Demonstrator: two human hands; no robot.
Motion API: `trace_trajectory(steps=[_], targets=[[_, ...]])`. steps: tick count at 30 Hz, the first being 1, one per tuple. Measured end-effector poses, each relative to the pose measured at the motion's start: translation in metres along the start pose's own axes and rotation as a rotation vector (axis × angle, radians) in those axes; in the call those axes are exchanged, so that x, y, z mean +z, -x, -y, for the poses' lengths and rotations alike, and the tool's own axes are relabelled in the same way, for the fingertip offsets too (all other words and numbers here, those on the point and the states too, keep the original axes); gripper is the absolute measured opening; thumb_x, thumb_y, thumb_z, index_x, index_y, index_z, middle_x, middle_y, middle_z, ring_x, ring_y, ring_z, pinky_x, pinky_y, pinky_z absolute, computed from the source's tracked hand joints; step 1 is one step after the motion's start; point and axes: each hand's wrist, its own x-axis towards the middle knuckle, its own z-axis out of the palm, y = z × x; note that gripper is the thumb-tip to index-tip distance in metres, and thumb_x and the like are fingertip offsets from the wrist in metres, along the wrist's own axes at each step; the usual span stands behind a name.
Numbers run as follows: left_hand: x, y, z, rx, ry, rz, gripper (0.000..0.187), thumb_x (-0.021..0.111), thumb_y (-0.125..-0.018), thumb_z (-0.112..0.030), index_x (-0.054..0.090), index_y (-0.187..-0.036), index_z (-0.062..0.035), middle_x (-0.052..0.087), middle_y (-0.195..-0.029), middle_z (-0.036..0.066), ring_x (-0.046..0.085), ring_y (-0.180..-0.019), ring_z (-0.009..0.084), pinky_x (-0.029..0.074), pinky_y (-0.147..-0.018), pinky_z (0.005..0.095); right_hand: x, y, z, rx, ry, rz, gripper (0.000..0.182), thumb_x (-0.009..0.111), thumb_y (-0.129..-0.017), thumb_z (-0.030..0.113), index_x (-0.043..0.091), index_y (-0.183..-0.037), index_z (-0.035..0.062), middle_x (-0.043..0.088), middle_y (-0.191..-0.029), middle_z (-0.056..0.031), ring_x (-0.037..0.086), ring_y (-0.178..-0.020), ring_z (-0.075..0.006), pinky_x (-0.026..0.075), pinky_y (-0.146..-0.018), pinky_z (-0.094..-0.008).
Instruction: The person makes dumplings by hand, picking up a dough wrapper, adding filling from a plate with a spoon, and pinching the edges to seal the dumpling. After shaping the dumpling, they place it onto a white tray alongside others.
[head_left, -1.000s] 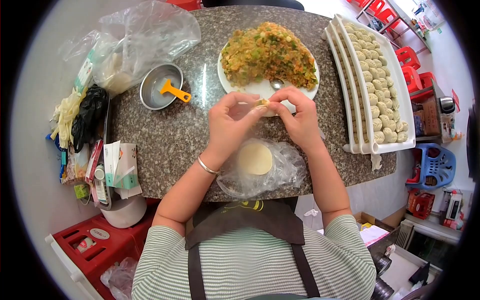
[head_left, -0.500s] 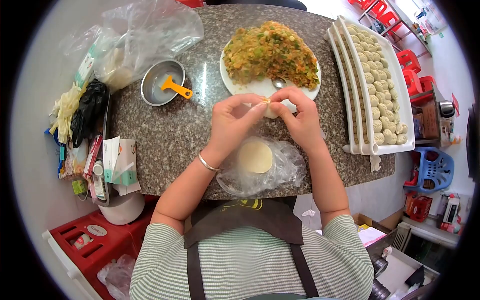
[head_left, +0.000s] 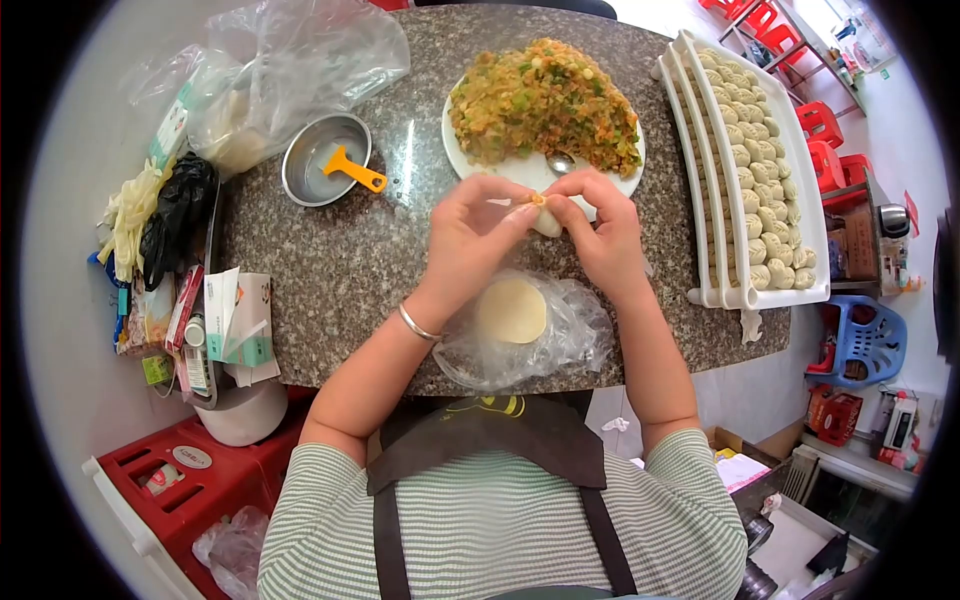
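Note:
Between my two hands a small white dumpling [head_left: 547,224] is pinched, with a bit of orange filling showing at its top. My left hand [head_left: 478,232] holds its left side with thumb and forefinger. On the other side, the fingertips of my right hand [head_left: 604,232] press its edge. Just beyond them lies a white plate [head_left: 462,158] heaped with chopped orange and green filling [head_left: 545,105], a metal spoon [head_left: 560,162] resting at its near edge. Round flat wrappers [head_left: 510,311] lie on a clear plastic bag [head_left: 575,335] nearer my body.
Stacked white trays [head_left: 745,298] at the right hold rows of pleated dumplings [head_left: 765,190]. A metal bowl [head_left: 300,185] with an orange-handled tool [head_left: 355,170] stands left of the plate. Plastic bags [head_left: 300,60], gloves [head_left: 128,225] and boxes [head_left: 240,320] line the left side.
The dumpling has tilted between my fingertips, so more of its white body and the filling at its top show. Both hands have shifted only slightly.

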Motion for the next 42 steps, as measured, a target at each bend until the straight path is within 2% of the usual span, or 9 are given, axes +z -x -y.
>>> trace_trajectory(steps=[6, 14, 18, 20, 23, 30, 32, 36, 42], targets=[[0.005, -0.001, 0.003, 0.155, 0.089, -0.062, 0.014, 0.068, -0.088, -0.001, 0.066, -0.102, 0.002, 0.067, -0.106, 0.01, 0.065, -0.093, 0.014, 0.054, -0.079, 0.0269, 0.007, 0.002, -0.002, -0.011, -0.058, -0.059, 0.008, 0.066, -0.085, 0.006, 0.064, -0.088, -0.0013, 0.065, -0.085, -0.0124, 0.063, -0.082, -0.0234, 0.048, -0.077, -0.0319], [-0.003, -0.001, 0.001, 0.304, -0.375, -0.033, 0.014, 0.071, -0.084, -0.005, 0.071, -0.098, -0.0014, 0.067, -0.109, 0.012, 0.066, -0.095, 0.0172, 0.055, -0.08, 0.0293, 0.004, 0.001, -0.004, 0.035, -0.072, -0.044, 0.008, 0.066, -0.086, 0.006, 0.064, -0.088, -0.0015, 0.065, -0.084, -0.0114, 0.063, -0.081, -0.0212, 0.048, -0.075, -0.0312], [0.005, 0.001, -0.009, 0.245, -0.3, -0.096, 0.012, 0.071, -0.085, -0.005, 0.072, -0.096, -0.0013, 0.067, -0.109, 0.012, 0.067, -0.094, 0.0185, 0.055, -0.08, 0.0301, 0.002, 0.001, -0.003, 0.029, -0.038, -0.01, 0.008, 0.066, -0.086, 0.006, 0.063, -0.088, -0.0014, 0.065, -0.084, -0.0115, 0.063, -0.081, -0.0212, 0.048, -0.075, -0.0311], [-0.002, -0.002, 0.0, 0.34, -0.445, -0.062, 0.013, 0.07, -0.085, -0.005, 0.072, -0.097, -0.0006, 0.068, -0.11, 0.012, 0.068, -0.094, 0.0194, 0.055, -0.081, 0.0302, 0.002, 0.001, -0.002, 0.008, -0.034, -0.018, 0.008, 0.066, -0.086, 0.006, 0.064, -0.088, -0.0014, 0.065, -0.084, -0.0119, 0.063, -0.08, -0.0212, 0.048, -0.075, -0.0311], [-0.003, -0.005, 0.011, 0.259, -0.171, -0.037, 0.013, 0.07, -0.085, -0.004, 0.072, -0.097, 0.0, 0.069, -0.107, 0.013, 0.068, -0.094, 0.0195, 0.055, -0.082, 0.0304, -0.001, 0.0, -0.003, 0.039, -0.076, -0.025, 0.008, 0.066, -0.086, 0.006, 0.063, -0.088, -0.0012, 0.064, -0.083, -0.0116, 0.062, -0.081, -0.021, 0.048, -0.075, -0.0315], [-0.001, -0.003, 0.01, 0.28, -0.189, -0.001, 0.013, 0.07, -0.086, -0.003, 0.071, -0.097, 0.0021, 0.071, -0.1, 0.012, 0.068, -0.095, 0.0172, 0.055, -0.083, 0.0291, -0.005, -0.002, 0.0, -0.048, 0.028, 0.048, 0.008, 0.066, -0.084, 0.005, 0.063, -0.087, -0.0011, 0.062, -0.084, -0.0117, 0.062, -0.083, -0.0234, 0.048, -0.078, -0.0326], [0.003, 0.0, 0.006, 0.144, -0.038, -0.051, 0.01, 0.07, -0.087, -0.004, 0.07, -0.094, 0.0029, 0.071, -0.101, 0.011, 0.068, -0.094, 0.0155, 0.054, -0.082, 0.0276, 0.001, 0.001, -0.001, -0.009, 0.033, -0.016, 0.008, 0.066, -0.083, 0.005, 0.063, -0.088, -0.0008, 0.063, -0.085, -0.0123, 0.062, -0.084, -0.0246, 0.048, -0.078, -0.0328], [0.003, 0.0, 0.006, 0.138, -0.041, -0.079, 0.011, 0.07, -0.087, -0.004, 0.068, -0.096, 0.0029, 0.071, -0.1, 0.01, 0.068, -0.09, 0.0137, 0.055, -0.081, 0.0267, 0.001, 0.0, -0.001, -0.032, -0.026, 0.012, 0.008, 0.066, -0.083, 0.005, 0.064, -0.088, -0.0007, 0.064, -0.086, -0.0125, 0.063, -0.083, -0.0246, 0.048, -0.077, -0.0331], [0.002, -0.003, 0.008, 0.369, -0.292, -0.056, 0.017, 0.072, -0.084, -0.004, 0.07, -0.1, -0.0012, 0.07, -0.1, 0.01, 0.068, -0.084, 0.0152, 0.056, -0.076, 0.0259, 0.004, 0.003, -0.004, 0.015, -0.025, -0.011, 0.009, 0.066, -0.085, 0.006, 0.063, -0.089, -0.0014, 0.064, -0.085, -0.0126, 0.063, -0.082, -0.0239, 0.048, -0.075, -0.0329]])
